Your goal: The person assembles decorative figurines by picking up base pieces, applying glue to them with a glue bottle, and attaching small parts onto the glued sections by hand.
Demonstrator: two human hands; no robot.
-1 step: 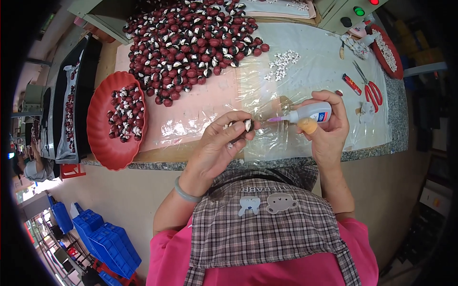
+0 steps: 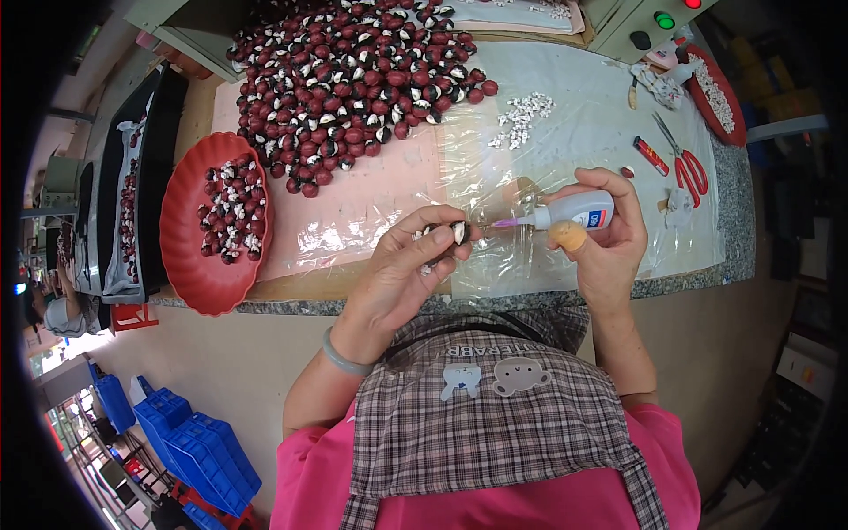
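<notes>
My left hand [image 2: 415, 252] pinches a small black-and-white ball [image 2: 460, 232] between thumb and fingers, in front of my body. More small white pieces show between its curled fingers; the rest of what lies there is hidden. In my right hand [image 2: 614, 243] is a clear glue bottle [image 2: 570, 212], tilted on its side, its thin purple nozzle pointing left toward the ball and close to it. A yellowish cover [image 2: 567, 235] wraps the right thumb. Beyond the left hand lies a big heap of dark red, black and white balls [image 2: 353, 93].
Left, a red scalloped bowl [image 2: 190, 274] holds similar balls with white bits. Small white pieces [image 2: 523, 119] lie scattered beyond the bottle. To the right are red-handled scissors [image 2: 692, 172], a red tube [image 2: 651, 156] and a red dish [image 2: 733, 132] of white pieces. Plastic sheeting covers the table.
The glue bottle has turned a little in my right hand, its label shifting slightly. My left hand and the ball look unmoved.
</notes>
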